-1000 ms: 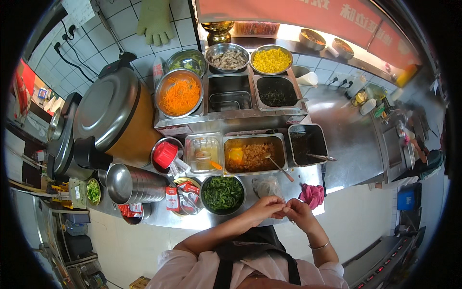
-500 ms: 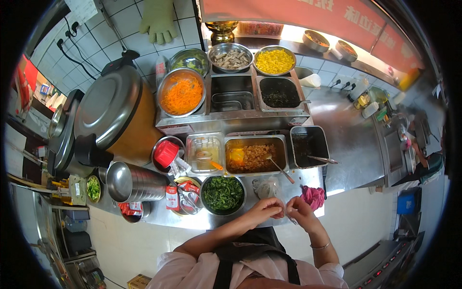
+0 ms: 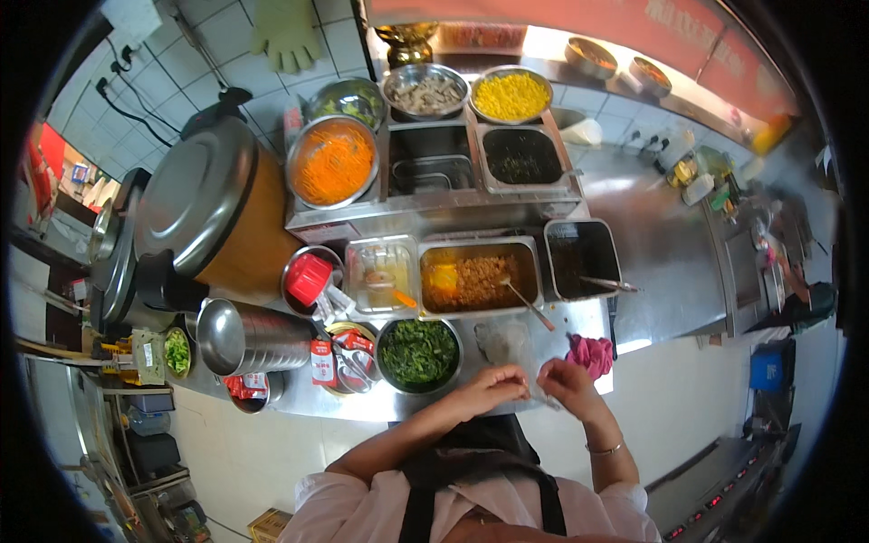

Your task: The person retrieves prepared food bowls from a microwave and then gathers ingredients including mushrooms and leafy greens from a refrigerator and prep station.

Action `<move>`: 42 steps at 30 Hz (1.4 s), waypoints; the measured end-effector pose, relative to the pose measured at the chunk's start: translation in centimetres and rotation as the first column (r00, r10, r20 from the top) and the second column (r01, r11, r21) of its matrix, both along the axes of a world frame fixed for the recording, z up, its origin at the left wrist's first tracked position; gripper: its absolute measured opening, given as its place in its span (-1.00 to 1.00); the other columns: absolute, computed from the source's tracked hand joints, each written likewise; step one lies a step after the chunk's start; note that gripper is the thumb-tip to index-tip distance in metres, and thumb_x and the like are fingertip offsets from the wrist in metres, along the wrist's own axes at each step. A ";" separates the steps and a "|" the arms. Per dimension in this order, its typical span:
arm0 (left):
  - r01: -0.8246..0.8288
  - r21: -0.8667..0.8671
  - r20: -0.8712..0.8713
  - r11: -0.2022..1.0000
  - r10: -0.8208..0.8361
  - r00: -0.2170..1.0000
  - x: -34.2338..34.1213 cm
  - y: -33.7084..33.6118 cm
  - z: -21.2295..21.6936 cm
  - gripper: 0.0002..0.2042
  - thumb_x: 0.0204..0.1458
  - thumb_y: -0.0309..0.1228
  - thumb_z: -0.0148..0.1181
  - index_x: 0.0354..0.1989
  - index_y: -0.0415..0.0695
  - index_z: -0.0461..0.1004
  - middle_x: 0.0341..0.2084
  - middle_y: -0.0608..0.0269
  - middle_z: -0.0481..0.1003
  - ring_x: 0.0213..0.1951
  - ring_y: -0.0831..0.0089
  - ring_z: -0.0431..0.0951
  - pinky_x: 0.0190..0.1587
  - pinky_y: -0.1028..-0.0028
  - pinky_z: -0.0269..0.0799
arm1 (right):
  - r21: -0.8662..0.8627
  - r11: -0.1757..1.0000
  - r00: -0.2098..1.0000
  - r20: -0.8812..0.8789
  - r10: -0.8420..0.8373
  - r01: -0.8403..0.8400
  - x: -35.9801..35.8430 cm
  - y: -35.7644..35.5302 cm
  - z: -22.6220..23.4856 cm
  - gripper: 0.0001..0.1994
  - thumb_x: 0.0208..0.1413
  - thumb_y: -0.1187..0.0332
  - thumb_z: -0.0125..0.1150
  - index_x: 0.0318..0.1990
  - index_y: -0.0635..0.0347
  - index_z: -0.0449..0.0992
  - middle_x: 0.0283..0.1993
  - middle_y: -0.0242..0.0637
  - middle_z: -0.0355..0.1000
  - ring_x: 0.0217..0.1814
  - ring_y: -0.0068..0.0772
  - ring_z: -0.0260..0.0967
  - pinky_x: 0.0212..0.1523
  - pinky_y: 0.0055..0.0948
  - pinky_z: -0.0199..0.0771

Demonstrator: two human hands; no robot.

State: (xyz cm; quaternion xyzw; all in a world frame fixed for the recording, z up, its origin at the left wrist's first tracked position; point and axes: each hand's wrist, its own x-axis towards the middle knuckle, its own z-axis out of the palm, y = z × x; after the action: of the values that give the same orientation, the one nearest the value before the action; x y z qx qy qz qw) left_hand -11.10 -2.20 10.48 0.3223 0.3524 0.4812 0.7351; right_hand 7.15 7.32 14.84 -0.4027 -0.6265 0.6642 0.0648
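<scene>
Over the counter's front edge my left hand (image 3: 494,390) and my right hand (image 3: 568,391) are close together, fingertips pinched. Thin clear plastic film (image 3: 540,395) shows between them; whether it is a bag or a glove I cannot tell. Just beyond, see-through plastic (image 3: 507,346) lies on the steel. A pink cloth (image 3: 589,356) rests on the counter beyond my right hand. To the left of my left hand stands a bowl of chopped greens (image 3: 418,356). Beyond both hands is a steel pan of brown minced filling (image 3: 477,279) with a spoon in it.
A dark sauce pan (image 3: 581,260) with a ladle stands right of the filling. Bowls of shredded carrot (image 3: 334,165) and corn (image 3: 511,95) sit on the raised rack. Stacked steel cups (image 3: 255,338) and a large cooker (image 3: 199,208) occupy the left. Another person's arm (image 3: 795,281) shows far right.
My hands have moved slightly apart, the left one a little to the left. The clear plastic on the counter looks more spread out. The whole view has shifted slightly.
</scene>
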 end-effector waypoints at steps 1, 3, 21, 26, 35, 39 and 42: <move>-0.009 -0.036 0.030 0.999 0.010 1.000 0.0 -0.1 0.4 -0.92 0.09 -0.45 -0.02 -0.32 -0.18 0.36 -0.38 0.35 0.40 -0.22 0.58 0.42 -0.07 0.54 0.31 | 0.020 0.998 0.998 -0.013 -0.063 0.063 0.1 0.3 0.0 -0.97 0.06 0.47 0.08 -0.37 0.19 0.37 -0.48 -0.57 0.25 -0.44 -0.79 0.14 -0.44 -0.75 0.16; -0.060 -0.146 0.078 0.987 0.072 0.994 0.1 -0.6 1.4 -0.92 0.09 -0.45 -0.02 -0.32 -0.17 0.37 -0.38 0.34 0.42 -0.21 0.55 0.44 -0.07 0.54 0.32 | 0.085 0.988 0.982 -0.154 -0.112 0.126 0.8 0.6 -0.6 -0.97 0.07 0.49 0.05 -0.37 0.19 0.33 -0.46 -0.56 0.23 -0.41 -0.77 0.14 -0.41 -0.74 0.16; -0.135 0.573 -0.751 0.808 0.584 0.307 -4.9 3.6 3.0 -0.54 -0.19 -0.59 0.20 -0.02 -0.16 0.32 0.02 0.08 0.28 0.04 0.21 0.31 0.03 0.39 0.29 | 0.344 0.926 0.971 -0.225 -0.081 0.157 0.2 -1.6 -1.3 -0.78 0.19 0.48 -0.17 -0.17 0.35 0.44 -0.14 -0.19 0.46 -0.06 -0.42 0.36 0.03 -0.48 0.25; 0.021 0.544 -0.730 0.839 0.461 0.506 -6.1 4.9 1.6 -0.88 -0.04 -0.45 0.12 -0.34 -0.18 0.47 -0.40 0.17 0.45 -0.28 0.23 0.46 -0.23 0.38 0.37 | 0.296 0.912 0.940 -0.273 -0.204 0.284 1.2 -0.1 -3.2 -0.78 0.22 0.37 -0.17 -0.30 0.28 0.42 -0.29 -0.26 0.45 -0.20 -0.48 0.35 -0.10 -0.52 0.27; 0.118 0.430 -0.770 0.895 0.296 0.565 -5.1 4.2 3.1 -0.83 0.06 -0.35 -0.01 -0.39 -0.19 0.42 -0.43 0.11 0.36 -0.34 0.11 0.43 -0.29 0.30 0.33 | -0.008 0.949 0.831 -0.480 -0.281 0.317 2.4 1.0 -6.4 -0.50 0.00 0.25 0.18 0.05 0.14 0.13 -0.09 -0.22 0.31 0.04 -0.31 0.25 0.11 -0.38 0.16; 0.102 0.491 -0.697 0.865 0.319 0.642 -4.5 4.7 1.6 -0.84 0.05 -0.36 -0.01 -0.38 -0.18 0.43 -0.43 0.13 0.37 -0.36 0.11 0.42 -0.29 0.27 0.32 | 0.074 0.995 0.935 -0.351 -0.041 0.071 0.2 -0.2 -5.4 0.00 -0.35 0.41 0.47 0.28 0.13 -0.09 0.20 -0.16 0.14 0.24 -0.27 0.09 0.17 -0.38 0.13; 0.236 0.521 -0.760 0.820 0.321 0.565 -1.8 5.2 0.3 -0.85 0.04 -0.37 -0.03 -0.35 -0.13 0.45 -0.40 0.17 0.39 -0.34 0.13 0.41 -0.26 0.27 0.33 | 0.214 0.977 0.971 -0.235 0.034 0.018 -2.5 -1.1 -5.6 -0.31 -0.24 0.47 0.38 0.13 0.21 0.20 0.04 -0.19 0.28 0.10 -0.37 0.21 0.02 -0.45 0.26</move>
State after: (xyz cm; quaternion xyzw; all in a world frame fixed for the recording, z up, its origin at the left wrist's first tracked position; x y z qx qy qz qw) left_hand -12.95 2.95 10.76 0.7033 0.5001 0.3744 0.3392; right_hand 4.67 6.18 9.26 -0.3086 -0.6838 0.6364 0.1794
